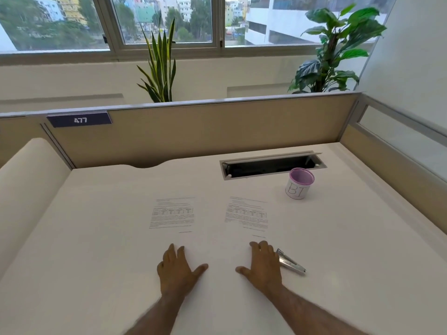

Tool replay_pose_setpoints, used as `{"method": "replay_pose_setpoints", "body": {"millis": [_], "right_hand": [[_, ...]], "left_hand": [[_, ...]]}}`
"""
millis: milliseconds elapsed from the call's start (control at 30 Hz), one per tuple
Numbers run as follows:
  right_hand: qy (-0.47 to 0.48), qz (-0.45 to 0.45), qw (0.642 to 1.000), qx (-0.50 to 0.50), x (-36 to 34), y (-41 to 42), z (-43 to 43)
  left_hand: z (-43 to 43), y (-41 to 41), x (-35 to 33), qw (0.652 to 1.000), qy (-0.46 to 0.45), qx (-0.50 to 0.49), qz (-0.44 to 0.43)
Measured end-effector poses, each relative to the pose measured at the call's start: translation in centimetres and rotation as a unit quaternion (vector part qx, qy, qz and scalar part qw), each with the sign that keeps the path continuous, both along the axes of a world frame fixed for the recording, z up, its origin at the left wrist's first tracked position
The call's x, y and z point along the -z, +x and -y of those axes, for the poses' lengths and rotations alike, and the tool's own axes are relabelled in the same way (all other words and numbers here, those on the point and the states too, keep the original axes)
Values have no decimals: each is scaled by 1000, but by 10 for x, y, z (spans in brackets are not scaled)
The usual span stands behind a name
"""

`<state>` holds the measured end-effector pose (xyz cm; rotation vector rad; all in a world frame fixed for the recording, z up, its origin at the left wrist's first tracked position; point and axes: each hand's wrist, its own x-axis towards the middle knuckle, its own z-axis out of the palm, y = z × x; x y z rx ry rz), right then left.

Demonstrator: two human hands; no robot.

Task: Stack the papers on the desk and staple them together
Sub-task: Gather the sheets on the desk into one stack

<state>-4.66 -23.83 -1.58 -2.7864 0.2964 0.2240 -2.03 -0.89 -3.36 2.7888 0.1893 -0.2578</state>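
Note:
Two printed white sheets lie side by side on the white desk (96,238): the left paper (172,213) and the right paper (246,216), each with text and a small table. My left hand (177,269) rests flat, palm down, on the near end of the left paper, fingers apart. Flat on the near end of the right paper lies my right hand (262,264), also spread. A silver stapler (291,262) sits on the desk just right of my right hand, touching or nearly touching its little finger.
A pink-rimmed cup (300,184) marked with letters stands at the back right. Behind it is an open cable slot (271,165) in the desk. Beige partition walls (205,131) close the back and right sides; plants stand beyond.

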Motion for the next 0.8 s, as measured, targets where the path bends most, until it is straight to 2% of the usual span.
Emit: {"method": "replay_pose_setpoints", "body": {"millis": [200,533,700,800], "right_hand": [[35,-24,997,71,1,5,-10],[88,-127,975,157,-6,26,-18],[123,-118,972,164,-5,29,-12],[221,-77,957,169,-3,29,-5]], "left_hand": [[1,-4,1,1000,11,-4,9],[1,-6,2,1000,12,-7,19],[-1,-7,5,1000,10,-8,27],[-1,-5,7,999,23,-7,23]]}}
